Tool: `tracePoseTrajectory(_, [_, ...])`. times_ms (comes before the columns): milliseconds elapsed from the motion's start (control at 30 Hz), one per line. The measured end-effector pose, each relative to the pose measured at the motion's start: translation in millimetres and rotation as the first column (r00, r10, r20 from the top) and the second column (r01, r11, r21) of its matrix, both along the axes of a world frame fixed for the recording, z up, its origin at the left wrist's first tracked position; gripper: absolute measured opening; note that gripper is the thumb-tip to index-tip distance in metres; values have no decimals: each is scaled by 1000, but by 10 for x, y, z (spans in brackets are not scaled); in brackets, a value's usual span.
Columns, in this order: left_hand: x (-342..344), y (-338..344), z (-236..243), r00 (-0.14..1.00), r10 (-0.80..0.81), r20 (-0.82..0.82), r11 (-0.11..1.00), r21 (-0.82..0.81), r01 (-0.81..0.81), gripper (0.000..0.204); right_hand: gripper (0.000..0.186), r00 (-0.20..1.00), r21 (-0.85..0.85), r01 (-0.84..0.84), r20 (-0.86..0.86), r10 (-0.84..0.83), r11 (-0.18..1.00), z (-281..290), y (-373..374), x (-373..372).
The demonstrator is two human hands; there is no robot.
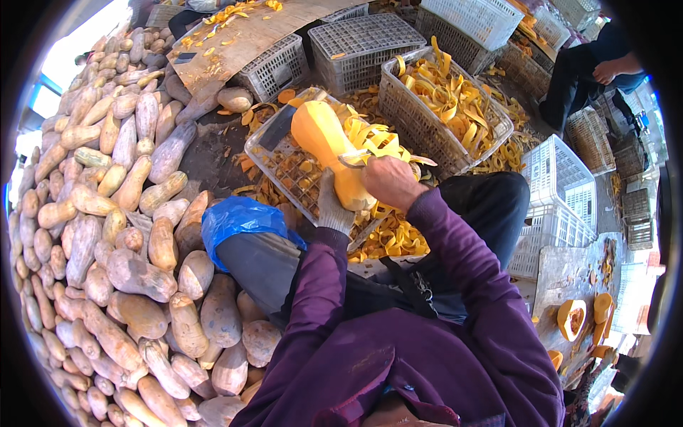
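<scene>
A peeled, bright orange butternut squash (318,133) is tilted over a low plastic crate (260,148) between my knees. My left hand (334,208), in a pale knitted glove, grips the squash's lower end. My bare right hand (393,182) is closed round a peeler (353,158), most of its handle hidden in my fingers. Its metal head lies against the squash's right side. Curled orange peelings (391,235) fill the crate's right part and hang beside my right hand.
Unpeeled squashes (135,274) are heaped along my left. A crate full of peelings (445,99) stands ahead right, with a lidded-looking grey crate (366,43) beside it. White crates (558,192) are stacked at right, near cut squash pieces (571,319). Another person's hand (607,71) shows far right.
</scene>
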State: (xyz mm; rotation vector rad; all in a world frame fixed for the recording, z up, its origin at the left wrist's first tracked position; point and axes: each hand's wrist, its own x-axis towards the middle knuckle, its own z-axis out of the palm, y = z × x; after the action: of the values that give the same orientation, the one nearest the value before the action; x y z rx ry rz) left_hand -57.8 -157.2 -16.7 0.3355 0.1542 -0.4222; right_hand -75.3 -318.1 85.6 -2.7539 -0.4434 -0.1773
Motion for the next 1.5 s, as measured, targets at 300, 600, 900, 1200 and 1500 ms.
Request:
tracePoseTrajectory(300, [45,41,-192,998,-7,-69,996,85,12,67,30,995,-257,15,103,12,966,381,329,-1189])
tracePoseTrajectory(600, [-33,-47,-9,990,106,-92,969,231,-82,62,46,996,-554,-11,66,57,833,111,94,-1476])
tracePoseTrajectory(900, [-39,60,4,993,-27,-116,977,208,51,60,46,955,-456,-101,206,215,884,132,13,-1179])
tracePoseTrajectory(1200, [-208,399,13,988,16,-154,977,211,17,59,46,975,2,149,166,-147,989,60,-210,-860])
tracePoseTrajectory(1500, [-663,999,-60,995,-39,-90,999,-28,36,62,47,851,583,441,-513,-111,683,-526,170,-650])
